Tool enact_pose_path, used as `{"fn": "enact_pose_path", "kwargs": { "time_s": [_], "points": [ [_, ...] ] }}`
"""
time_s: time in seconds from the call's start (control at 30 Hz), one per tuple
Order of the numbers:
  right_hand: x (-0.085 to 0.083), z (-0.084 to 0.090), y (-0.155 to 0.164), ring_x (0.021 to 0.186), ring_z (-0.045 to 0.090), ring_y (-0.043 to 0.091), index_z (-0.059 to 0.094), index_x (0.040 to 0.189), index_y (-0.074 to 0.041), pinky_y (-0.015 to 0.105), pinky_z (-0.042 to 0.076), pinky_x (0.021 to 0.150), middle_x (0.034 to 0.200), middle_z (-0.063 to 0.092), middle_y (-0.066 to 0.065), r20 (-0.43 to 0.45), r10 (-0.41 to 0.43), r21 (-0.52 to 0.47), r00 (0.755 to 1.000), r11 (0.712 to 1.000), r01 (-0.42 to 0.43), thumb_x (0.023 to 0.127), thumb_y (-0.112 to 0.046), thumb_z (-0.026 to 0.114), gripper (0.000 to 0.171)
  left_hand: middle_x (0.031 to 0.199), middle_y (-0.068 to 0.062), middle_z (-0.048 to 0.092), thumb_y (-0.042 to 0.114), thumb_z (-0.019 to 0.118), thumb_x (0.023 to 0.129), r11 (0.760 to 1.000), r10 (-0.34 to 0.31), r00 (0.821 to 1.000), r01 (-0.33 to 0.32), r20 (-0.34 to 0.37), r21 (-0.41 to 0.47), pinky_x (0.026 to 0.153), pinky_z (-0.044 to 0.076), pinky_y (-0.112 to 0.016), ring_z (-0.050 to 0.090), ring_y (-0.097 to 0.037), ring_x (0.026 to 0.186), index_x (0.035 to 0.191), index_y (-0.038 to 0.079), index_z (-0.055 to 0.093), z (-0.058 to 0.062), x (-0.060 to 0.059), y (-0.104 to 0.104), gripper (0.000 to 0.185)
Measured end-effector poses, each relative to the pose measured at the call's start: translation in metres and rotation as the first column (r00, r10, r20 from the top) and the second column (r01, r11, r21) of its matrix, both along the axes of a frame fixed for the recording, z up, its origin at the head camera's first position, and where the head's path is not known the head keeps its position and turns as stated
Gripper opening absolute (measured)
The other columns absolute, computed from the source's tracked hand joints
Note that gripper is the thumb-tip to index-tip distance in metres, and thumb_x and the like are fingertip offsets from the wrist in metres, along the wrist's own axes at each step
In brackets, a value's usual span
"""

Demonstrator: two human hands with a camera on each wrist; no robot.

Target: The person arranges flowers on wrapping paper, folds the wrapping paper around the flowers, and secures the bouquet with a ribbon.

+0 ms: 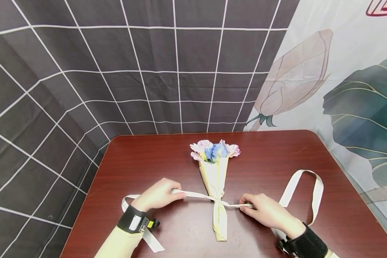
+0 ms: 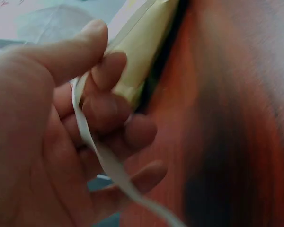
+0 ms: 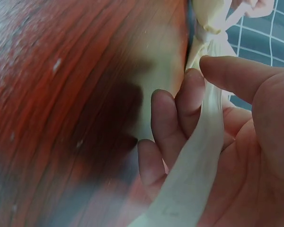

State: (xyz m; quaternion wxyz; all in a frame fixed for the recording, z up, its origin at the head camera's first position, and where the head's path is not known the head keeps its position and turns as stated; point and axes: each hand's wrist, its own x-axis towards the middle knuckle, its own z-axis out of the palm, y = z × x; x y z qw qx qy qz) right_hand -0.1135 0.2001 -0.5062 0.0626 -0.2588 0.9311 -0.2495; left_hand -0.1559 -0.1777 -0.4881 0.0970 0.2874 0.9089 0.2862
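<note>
A small bouquet (image 1: 214, 179) in pale yellow wrapping lies on the table, its pink and blue flowers (image 1: 216, 150) toward the back. White ribbon (image 1: 198, 195) crosses around its narrow waist and stretches out to both sides. On the left, my left hand (image 1: 159, 195) pinches one length between thumb and index finger; in the left wrist view the ribbon (image 2: 106, 163) runs down across the palm. My right hand (image 1: 266, 211) pinches the other length close to the bouquet. The right wrist view shows that ribbon (image 3: 199, 156) trailing wide over the fingers.
The reddish-brown wooden table (image 1: 151, 157) carries the bouquet. A loose ribbon loop (image 1: 317, 193) curls at the right, and a ribbon tail (image 1: 153, 242) hangs below the left wrist. Behind stands a dark grid-patterned cloth (image 1: 154, 86); a flower-printed cloth (image 1: 309, 107) hangs at the right.
</note>
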Motion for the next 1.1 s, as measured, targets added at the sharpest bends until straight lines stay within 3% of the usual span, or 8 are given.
{"fn": "enact_pose_path", "kwargs": {
  "time_s": [0.3,0.53,0.7,0.77,0.87,0.97,1.1],
  "points": [
    [0.001,0.002,0.003,0.054,0.043,-0.004,0.059,0.085,-0.035,0.019,0.035,0.052,0.064,0.049,-0.023,0.021,-0.013,0.008,1.0,1.0,0.013,0.089,-0.034,0.065,0.007,0.053,0.019,0.044,0.046,0.066,0.085,0.999,-0.01,0.998,0.008,0.055,0.041,0.047,0.034,-0.018,0.043,-0.001,0.052,0.065,0.035,0.056,0.016,0.003,-0.033,0.025],
    [0.002,0.002,0.006,0.055,0.043,-0.004,0.059,0.084,-0.035,0.019,0.035,0.052,0.064,0.048,-0.022,0.027,-0.027,0.017,0.999,1.0,0.026,0.089,-0.037,0.064,0.008,0.06,0.015,0.049,0.031,0.067,0.087,0.974,-0.135,0.977,0.101,0.163,0.202,0.051,0.038,-0.022,0.044,-0.002,0.057,0.073,0.03,0.061,0.028,0.006,-0.043,0.016],
    [0.002,0.002,0.006,0.055,0.043,-0.004,0.06,0.085,-0.034,0.019,0.036,0.052,0.064,0.048,-0.022,0.028,-0.027,0.007,0.999,1.0,0.027,0.09,-0.04,0.063,0.009,0.083,0.004,0.059,0.016,0.063,0.091,0.886,-0.23,0.968,0.165,0.102,0.434,0.07,0.044,-0.026,0.054,-0.012,0.079,0.076,0.024,0.061,0.032,0.009,-0.027,0.017],
    [0.002,0.003,0.006,0.054,0.043,-0.004,0.06,0.084,-0.033,0.018,0.036,0.052,0.063,0.048,-0.022,0.029,-0.027,0.002,0.999,1.0,0.027,0.09,-0.04,0.063,0.009,0.097,-0.002,0.061,0.01,0.062,0.091,0.845,-0.229,0.971,0.162,0.072,0.509,0.081,0.044,-0.027,0.056,-0.019,0.093,0.076,0.022,0.06,0.037,0.011,-0.015,0.019],
    [0.002,0.004,0.006,0.054,0.042,-0.004,0.059,0.084,-0.034,0.018,0.036,0.052,0.063,0.048,-0.022,0.031,-0.026,-0.001,0.999,1.0,0.027,0.09,-0.04,0.063,0.009,0.11,-0.008,0.063,0.005,0.062,0.089,0.797,-0.198,0.977,0.114,0.078,0.593,0.086,0.042,-0.027,0.056,-0.023,0.104,0.074,0.017,0.059,0.045,0.015,0.004,0.02],
    [0.003,0.005,0.005,0.053,0.042,-0.004,0.059,0.084,-0.034,0.018,0.035,0.051,0.062,0.048,-0.022,0.035,-0.028,0.002,0.999,1.0,0.028,0.09,-0.04,0.062,0.009,0.114,-0.014,0.064,0.0,0.058,0.09,0.729,-0.233,0.968,0.107,0.097,0.676,0.089,0.044,-0.027,0.057,-0.025,0.109,0.087,0.008,0.065,0.049,0.016,0.025,0.012],
    [0.004,0.006,0.004,0.053,0.042,-0.004,0.059,0.084,-0.034,0.018,0.035,0.051,0.062,0.048,-0.022,0.034,-0.029,0.003,0.999,1.0,0.029,0.09,-0.039,0.062,0.009,0.114,-0.02,0.063,-0.003,0.048,0.095,0.627,-0.317,0.941,0.116,0.117,0.771,0.096,0.045,-0.033,0.057,-0.028,0.111,0.108,-0.003,0.062,0.045,0.013,0.05,0.019]
  ]
}}
